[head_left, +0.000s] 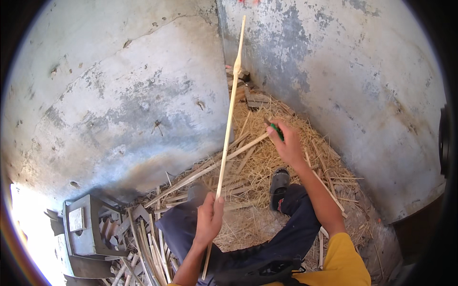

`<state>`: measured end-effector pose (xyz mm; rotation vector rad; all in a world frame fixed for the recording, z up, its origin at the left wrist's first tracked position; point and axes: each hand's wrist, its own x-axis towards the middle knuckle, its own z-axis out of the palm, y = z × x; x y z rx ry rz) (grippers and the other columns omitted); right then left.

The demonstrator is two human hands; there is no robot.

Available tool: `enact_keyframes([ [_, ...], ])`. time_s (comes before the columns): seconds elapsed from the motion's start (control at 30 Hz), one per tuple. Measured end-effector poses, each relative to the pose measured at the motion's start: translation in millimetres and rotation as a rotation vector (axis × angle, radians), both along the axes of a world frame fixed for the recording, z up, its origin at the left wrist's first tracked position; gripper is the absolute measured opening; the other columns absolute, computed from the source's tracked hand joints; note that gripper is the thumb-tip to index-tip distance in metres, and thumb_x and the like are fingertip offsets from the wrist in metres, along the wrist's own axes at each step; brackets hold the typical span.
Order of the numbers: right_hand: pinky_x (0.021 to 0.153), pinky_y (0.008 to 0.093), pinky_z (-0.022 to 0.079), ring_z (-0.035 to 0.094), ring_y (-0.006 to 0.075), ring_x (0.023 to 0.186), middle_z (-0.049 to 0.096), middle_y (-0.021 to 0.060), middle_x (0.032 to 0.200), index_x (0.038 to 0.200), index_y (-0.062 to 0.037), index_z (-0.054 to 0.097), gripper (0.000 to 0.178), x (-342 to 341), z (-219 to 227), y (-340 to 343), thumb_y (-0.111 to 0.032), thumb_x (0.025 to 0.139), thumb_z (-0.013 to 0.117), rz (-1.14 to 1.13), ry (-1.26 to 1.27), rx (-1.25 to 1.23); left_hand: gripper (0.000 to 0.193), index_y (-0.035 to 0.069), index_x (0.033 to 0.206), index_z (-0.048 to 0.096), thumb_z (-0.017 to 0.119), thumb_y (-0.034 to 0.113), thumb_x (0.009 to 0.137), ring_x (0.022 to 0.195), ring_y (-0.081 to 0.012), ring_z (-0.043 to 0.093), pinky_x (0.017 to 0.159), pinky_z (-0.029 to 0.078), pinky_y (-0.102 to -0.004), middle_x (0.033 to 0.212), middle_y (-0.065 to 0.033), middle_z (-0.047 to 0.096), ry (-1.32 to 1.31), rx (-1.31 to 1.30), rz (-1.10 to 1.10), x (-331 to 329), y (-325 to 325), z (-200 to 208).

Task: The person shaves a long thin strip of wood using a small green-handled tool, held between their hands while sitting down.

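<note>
- A pale stick (229,123) is gripped low down by the left hand (210,218), whose fingers are closed around it.
- The stick is held up at a steep slant: its lower end is seen beside the lap, and its upper end is set against the corner of the walls (138,102) in the view.
- A thicker knot is borne by the stick in its upper part, and it is narrowed toward the top.
- A small green tool (278,133) is clasped in the right hand (287,145), between thumb and fingers; its dark tip is pointed toward the stick, but the two are kept apart.
- A pole (202,173) is seen slanting behind the stick, its upper end near the right hand; whether it is touched there cannot be told.
- The floor is strewn with straw (300,129), by which a dark shoe (280,185) is partly surrounded.
- Thin strips (151,248) are heaped at the lower left, beside a grey frame (82,228).
- Dark trousers (267,233) and a yellow sleeve (342,260) are worn.
</note>
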<state>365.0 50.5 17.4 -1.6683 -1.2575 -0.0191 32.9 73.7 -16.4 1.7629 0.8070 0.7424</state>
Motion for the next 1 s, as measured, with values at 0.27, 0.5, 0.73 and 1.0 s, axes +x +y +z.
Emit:
enact_keyframes([
  [0.27,0.086,0.0291,0.057,0.073,0.0137,0.091,0.075,0.0058,0.096,0.123,0.0010,0.070,0.027,-44.1,2.9,0.9,-0.018,0.104,0.069,0.421,0.620,0.057,0.022,0.003,0.101,0.057,0.060,0.022,0.109,0.057,-0.0128,0.050,0.054,0.040,-0.0351,0.062,-0.0055,0.055,0.052,-0.004,-0.078,15.1,-1.9,-3.4],
  [0.5,0.088,0.0304,0.057,0.073,0.0145,0.091,0.077,0.0073,0.095,0.118,0.0028,0.074,0.026,-44.0,-4.7,2.7,-0.017,0.102,0.072,0.421,0.658,0.049,0.028,0.000,0.114,0.058,0.064,0.027,0.107,0.075,-0.0225,0.074,0.066,0.056,-0.0367,0.082,-0.0140,0.072,0.192,0.167,-0.196,28.1,11.3,16.8],
  [0.73,0.087,0.0299,0.055,0.072,0.0138,0.092,0.076,0.0072,0.097,0.121,0.0022,0.074,0.028,-45.7,-1.1,-0.9,-0.018,0.102,0.072,0.385,0.624,-0.013,0.028,-0.001,0.121,0.058,0.061,0.024,0.109,0.070,-0.0142,0.066,0.062,0.053,-0.0297,0.081,-0.0052,0.064,0.007,-0.088,-0.299,69.3,28.8,33.1],
  [1.0,0.069,0.0344,0.048,0.061,0.0146,0.074,0.067,0.0104,0.086,0.131,0.0054,0.064,0.043,-48.9,1.9,-20.6,-0.028,0.104,0.067,0.315,0.244,-0.097,0.024,0.010,0.100,0.054,0.049,0.032,0.110,0.053,-0.0067,0.028,0.049,0.025,-0.0254,0.068,0.0056,0.033,-0.210,-0.655,-0.361,67.9,37.3,14.4],
])
